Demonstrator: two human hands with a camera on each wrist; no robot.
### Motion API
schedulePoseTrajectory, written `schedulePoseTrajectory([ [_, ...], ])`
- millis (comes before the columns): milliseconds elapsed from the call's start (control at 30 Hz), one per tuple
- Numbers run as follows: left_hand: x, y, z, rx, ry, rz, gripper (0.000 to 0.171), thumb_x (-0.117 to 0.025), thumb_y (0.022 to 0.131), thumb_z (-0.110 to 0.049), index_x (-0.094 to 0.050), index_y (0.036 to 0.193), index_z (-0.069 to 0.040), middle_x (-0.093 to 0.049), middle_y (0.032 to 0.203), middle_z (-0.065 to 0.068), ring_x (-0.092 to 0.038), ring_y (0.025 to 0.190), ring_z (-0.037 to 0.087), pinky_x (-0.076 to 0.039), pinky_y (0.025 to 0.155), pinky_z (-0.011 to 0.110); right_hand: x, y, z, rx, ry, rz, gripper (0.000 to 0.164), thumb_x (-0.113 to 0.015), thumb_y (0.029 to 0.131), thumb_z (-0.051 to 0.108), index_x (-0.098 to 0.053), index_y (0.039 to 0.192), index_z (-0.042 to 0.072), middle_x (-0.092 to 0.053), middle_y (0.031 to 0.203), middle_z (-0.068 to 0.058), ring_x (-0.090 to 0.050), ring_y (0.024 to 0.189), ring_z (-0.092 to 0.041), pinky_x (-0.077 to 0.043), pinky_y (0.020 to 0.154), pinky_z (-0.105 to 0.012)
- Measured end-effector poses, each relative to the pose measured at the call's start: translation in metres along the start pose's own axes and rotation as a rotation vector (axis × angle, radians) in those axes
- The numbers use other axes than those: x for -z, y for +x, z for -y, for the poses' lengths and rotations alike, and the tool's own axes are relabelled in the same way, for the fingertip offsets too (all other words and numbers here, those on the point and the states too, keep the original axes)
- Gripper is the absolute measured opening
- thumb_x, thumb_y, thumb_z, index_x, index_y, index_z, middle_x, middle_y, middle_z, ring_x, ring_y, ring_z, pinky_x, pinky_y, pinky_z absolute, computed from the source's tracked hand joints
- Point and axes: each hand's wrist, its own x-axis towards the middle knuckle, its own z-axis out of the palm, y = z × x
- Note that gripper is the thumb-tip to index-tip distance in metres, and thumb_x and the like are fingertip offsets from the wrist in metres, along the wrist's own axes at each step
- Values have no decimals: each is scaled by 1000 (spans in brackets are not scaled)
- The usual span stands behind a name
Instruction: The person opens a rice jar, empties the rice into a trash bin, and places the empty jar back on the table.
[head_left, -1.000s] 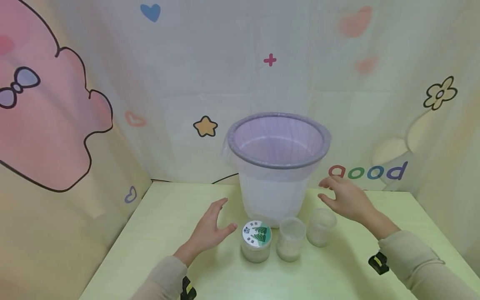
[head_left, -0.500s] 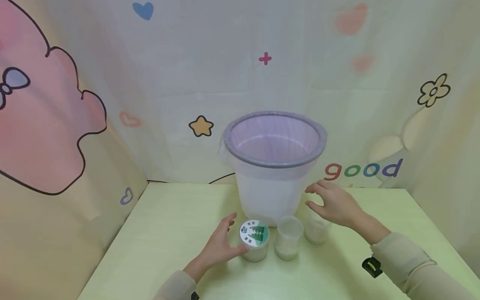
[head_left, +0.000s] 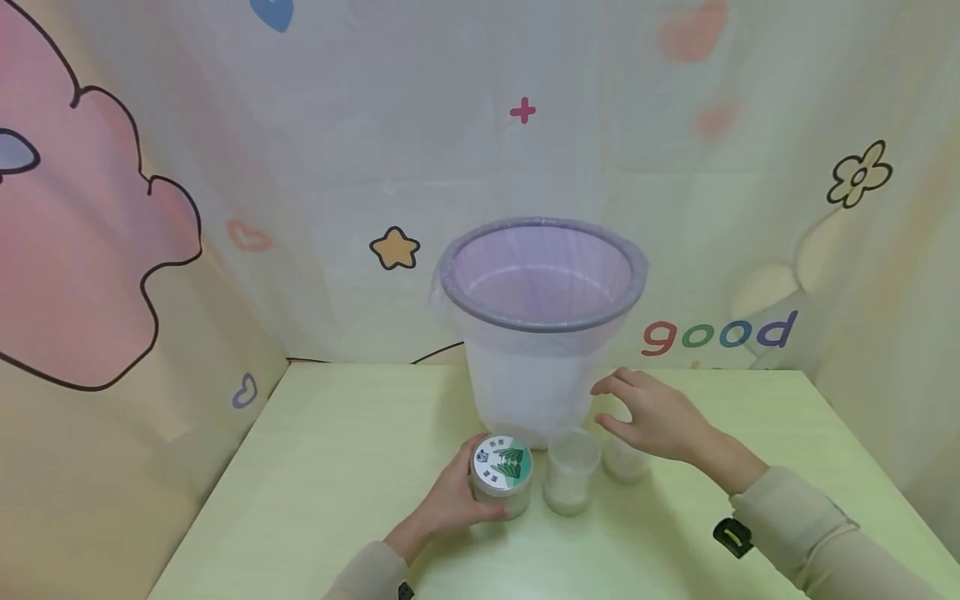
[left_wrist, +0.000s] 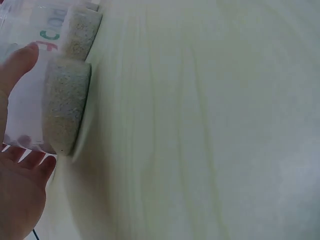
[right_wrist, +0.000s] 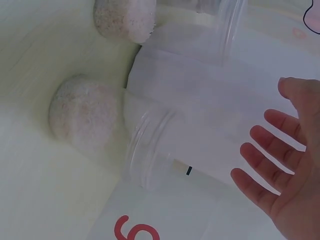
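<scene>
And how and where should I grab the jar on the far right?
Probably round the middle of the right jar, coming from its right. It's round and upright, so fingers can wrap it, and the middle jar stands close on its left.

Rightmost jar (head_left: 626, 467) partly hidden, lid lettering (head_left: 492, 477) unreadably small, pink figure (head_left: 82, 225) cropped

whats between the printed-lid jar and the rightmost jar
A middle jar with pale grainy contents stands between the printed-lid jar, gripped by the left hand, and the rightmost jar; the head view shows it.
</scene>
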Motion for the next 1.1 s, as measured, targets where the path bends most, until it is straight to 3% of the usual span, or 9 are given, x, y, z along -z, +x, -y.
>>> schedulePoseTrajectory([
  [200,-2,4,2,39,9,-8,105,-85,58,-25,-24,142,-16,-47,134,1,-42,125,25,-27,103,54,2,3,5,11,4,-10,31,-72,76,24,-64,101,9,-62,95,-2,-60,86,-20,-50,71,-36],
  [433,-2,9,3,33,5,-9,99,-85,57,-26,-29,139,-18,-49,131,-2,-44,123,22,-30,103,51,2,6,9,-8,23,35,31,-70,78,26,-63,103,8,-63,99,-3,-60,89,-21,-51,74,-37],
  [1100,-2,3,-12,54,-21,-45,94,-85,60,-28,-32,137,-18,-50,129,-3,-45,121,22,-29,102,55,-4,8,31,13,54,82,40,-68,80,31,-61,113,11,-62,109,-3,-59,99,-22,-50,79,-39],
])
